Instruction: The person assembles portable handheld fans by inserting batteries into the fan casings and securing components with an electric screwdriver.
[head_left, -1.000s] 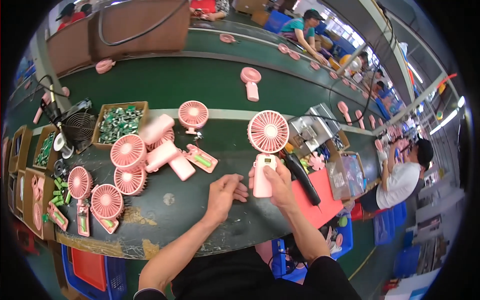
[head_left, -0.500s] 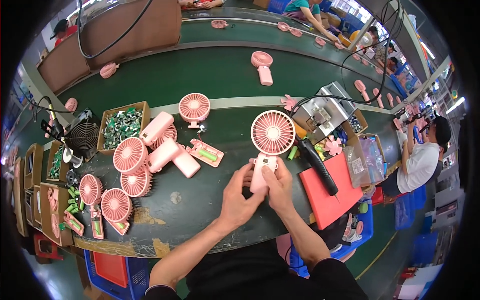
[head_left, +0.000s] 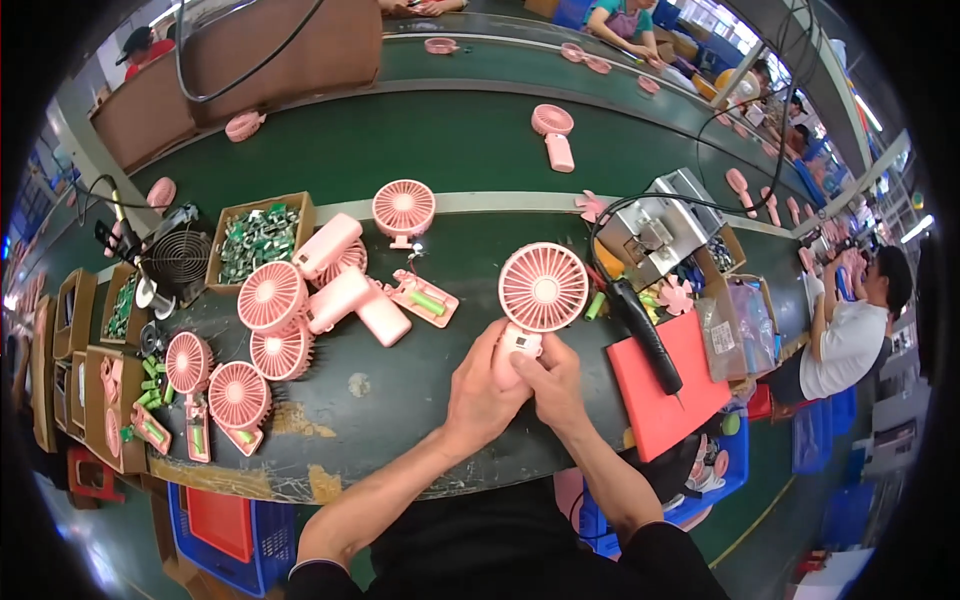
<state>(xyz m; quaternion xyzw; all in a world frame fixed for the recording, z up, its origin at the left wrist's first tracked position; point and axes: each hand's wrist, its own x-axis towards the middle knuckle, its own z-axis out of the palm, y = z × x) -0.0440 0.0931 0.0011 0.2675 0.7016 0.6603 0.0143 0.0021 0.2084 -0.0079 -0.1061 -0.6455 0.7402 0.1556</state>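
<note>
A pink handheld fan (head_left: 543, 287) is held upright over the bench in front of me, its round grille pointing away from my body. My left hand (head_left: 478, 392) wraps the side of its handle. My right hand (head_left: 553, 383) grips the other side, with the thumb lying across the handle's face below a small dark square. Part of the handle is hidden by my fingers. To the left lie several more pink fans (head_left: 272, 297) in a heap. Beside them rests an opened handle shell (head_left: 425, 298) with a green battery cell in it.
A box of green circuit boards (head_left: 262, 240) stands at the back left. On the right are a red pad (head_left: 672, 390), a black electric screwdriver (head_left: 648, 340) and a metal fixture (head_left: 655, 228). Beyond the bench runs a green conveyor (head_left: 420, 130) carrying fans. Co-workers sit farther off.
My hands have tilted the fan slightly, bringing its head a little lower and nearer. The view has shifted a little, so the bench items appear farther right.
</note>
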